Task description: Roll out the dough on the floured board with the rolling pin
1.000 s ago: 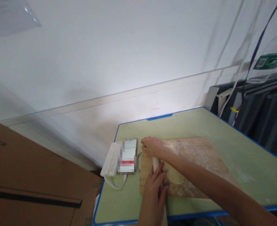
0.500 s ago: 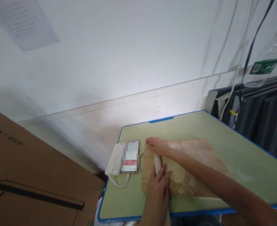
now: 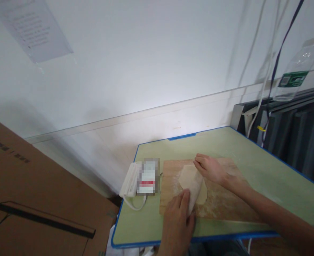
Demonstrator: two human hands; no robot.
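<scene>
Since half a second ago, our right hand (image 3: 209, 169) and the floury rolling pin (image 3: 195, 199) have shifted rightward, away from the board's left edge and onto the dough sheet (image 3: 186, 176). Our right hand is curled tight around the pin's far end; our left hand (image 3: 176, 215) holds the nearer part, fingers on one side and thumb on the other. Flattened dough shows on both sides of the pin, lying on the flour-dusted wooden board (image 3: 169, 174) on our tabletop (image 3: 255, 167). As for containers, we see a clear bottle (image 3: 294, 79) with a green label above the dark panels (image 3: 292, 131), its contents impossible to tell, and at left a cardboard box (image 3: 44, 181) whose inside is hidden from us.
</scene>
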